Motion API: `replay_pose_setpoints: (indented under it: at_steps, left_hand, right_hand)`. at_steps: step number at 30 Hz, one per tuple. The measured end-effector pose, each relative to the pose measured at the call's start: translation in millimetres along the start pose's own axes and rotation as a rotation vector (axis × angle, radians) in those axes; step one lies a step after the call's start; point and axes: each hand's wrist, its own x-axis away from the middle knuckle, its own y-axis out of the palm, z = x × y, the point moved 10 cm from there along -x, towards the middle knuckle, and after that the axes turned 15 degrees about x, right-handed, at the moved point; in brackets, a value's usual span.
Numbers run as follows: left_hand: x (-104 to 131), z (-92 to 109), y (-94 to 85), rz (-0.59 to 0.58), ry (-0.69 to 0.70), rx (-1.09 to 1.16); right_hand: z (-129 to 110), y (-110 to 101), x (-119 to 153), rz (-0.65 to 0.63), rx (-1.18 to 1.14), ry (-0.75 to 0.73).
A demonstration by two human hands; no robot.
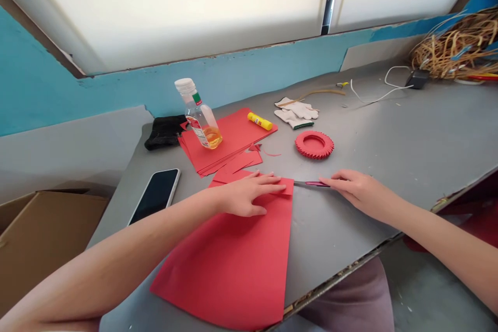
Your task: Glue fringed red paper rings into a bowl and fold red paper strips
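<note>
My left hand (pixel 249 194) lies flat, fingers spread, pressing on a large red sheet of paper (pixel 241 264). The sheet's far edge is folded over in a strip under those fingers, and its near part hangs past the table edge and curves. My right hand (pixel 360 192) is closed around a slim knife (pixel 317 184) with a pink-purple handle. Its thin blade points left and meets the sheet's right edge at the folded strip. Whether the blade tip is inside the fold I cannot tell. Cut red paper pieces (pixel 237 163) lie just beyond my left hand.
Behind are a stack of red paper (pixel 233 127), a bottle (pixel 200 119) with amber liquid and a yellow glue stick (pixel 260 121). A red pleated paper ring (pixel 314 145), white gloves (pixel 298 111) and a phone (pixel 155 194) lie around. A cardboard box (pixel 50 249) stands left.
</note>
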Motion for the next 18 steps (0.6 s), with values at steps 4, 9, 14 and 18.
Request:
replay_pose_setpoints:
  at_steps: [4, 9, 14, 18]
  left_hand:
    - [-3.4, 10.5, 14.2, 0.132, -0.057, -0.096]
    - [-5.2, 17.5, 27.9, 0.140, -0.128, -0.036]
    - [-4.7, 16.3, 10.8, 0.230, -0.238, 0.141]
    - [-11.6, 18.3, 8.7, 0.330, -0.293, 0.068]
  right_hand:
    - [-1.2, -0.6, 5.9, 0.010, 0.044, 0.004]
    - [-2.5, -6.6, 4.1, -0.011, 0.000, 0.051]
    - [-3.6, -14.8, -3.3, -0.076, -0.076, 0.138]
    - [-5.6, -19.7, -10.4, -0.131, -0.095, 0.179]
